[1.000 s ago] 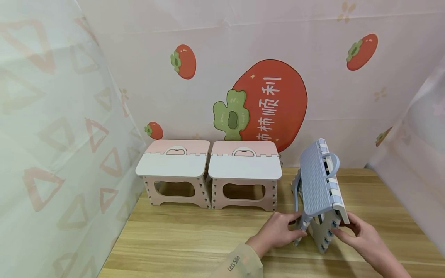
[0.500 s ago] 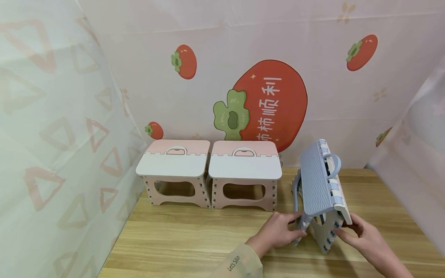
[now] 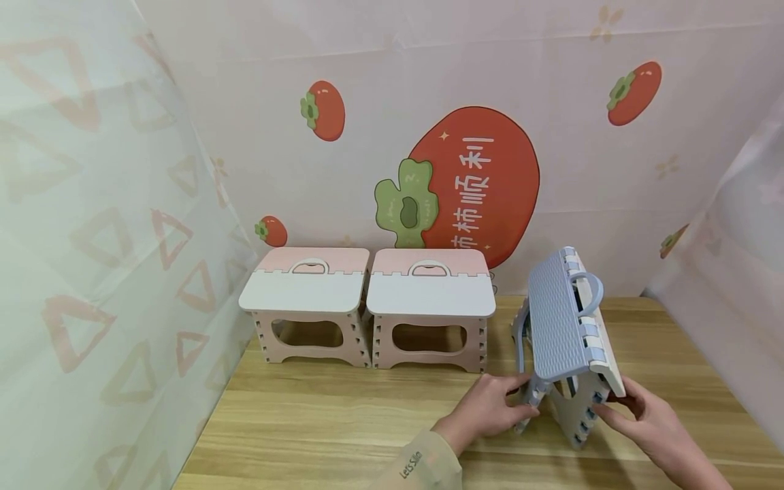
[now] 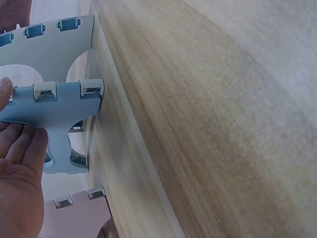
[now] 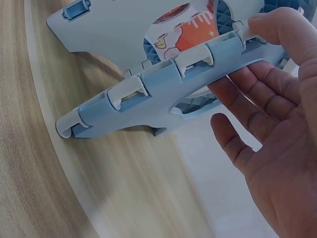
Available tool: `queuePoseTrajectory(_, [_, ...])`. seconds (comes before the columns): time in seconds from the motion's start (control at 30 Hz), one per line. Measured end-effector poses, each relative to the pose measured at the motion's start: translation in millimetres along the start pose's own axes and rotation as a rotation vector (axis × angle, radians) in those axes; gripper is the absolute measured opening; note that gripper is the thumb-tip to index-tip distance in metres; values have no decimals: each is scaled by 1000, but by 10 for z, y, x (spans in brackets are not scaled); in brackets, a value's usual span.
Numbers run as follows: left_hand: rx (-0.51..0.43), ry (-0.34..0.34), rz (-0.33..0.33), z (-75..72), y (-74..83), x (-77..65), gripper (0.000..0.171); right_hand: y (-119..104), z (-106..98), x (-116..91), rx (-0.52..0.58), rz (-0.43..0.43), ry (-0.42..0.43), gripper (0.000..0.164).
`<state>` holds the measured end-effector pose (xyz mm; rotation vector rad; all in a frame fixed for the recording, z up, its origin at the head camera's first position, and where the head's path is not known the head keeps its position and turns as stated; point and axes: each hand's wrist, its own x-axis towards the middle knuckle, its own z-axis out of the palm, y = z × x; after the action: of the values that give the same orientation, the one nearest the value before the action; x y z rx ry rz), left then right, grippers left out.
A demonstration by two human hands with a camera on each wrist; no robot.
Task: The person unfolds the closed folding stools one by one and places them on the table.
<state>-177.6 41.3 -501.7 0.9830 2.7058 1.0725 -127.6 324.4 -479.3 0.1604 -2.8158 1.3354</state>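
A blue and white folding stool (image 3: 559, 316) stands partly unfolded on the wooden tabletop, its two seat halves sloping down like a roof from the hinge line. On its left leg panel, my left hand (image 3: 490, 406) pinches the hinged edge between thumb and fingers; the left wrist view shows this blue leg (image 4: 64, 114) close up. My right hand (image 3: 649, 418) holds the right leg, with the thumb on its hinged edge and some fingers curled through the cutout, as the right wrist view shows on the leg panel (image 5: 163, 94). A curved blue handle (image 3: 591, 292) sticks out at the hinge.
Two pink and white folding stools, one at the left (image 3: 306, 292) and one in the middle (image 3: 431, 292), stand fully unfolded side by side near the back. Behind the wooden tabletop (image 3: 294, 429) hangs a pale backdrop (image 3: 367, 190) printed with persimmons.
My right hand has shifted slightly right with the right leg, so the stool's legs and seat halves stand a little wider apart. My left hand stays in place.
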Motion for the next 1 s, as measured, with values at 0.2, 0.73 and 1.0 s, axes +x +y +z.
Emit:
queuePoseTrajectory(0.2, [8, 16, 11, 6, -6, -2, 57, 18, -21, -13, 3, 12, -8, 61])
queuePoseTrajectory(0.73, [18, 21, 15, -17, -1, -11, 57, 56, -81, -43, 21, 50, -22, 57])
queuePoseTrajectory(1.0, [20, 19, 20, -9, -9, -11, 57, 81, -110, -55, 25, 77, -34, 61])
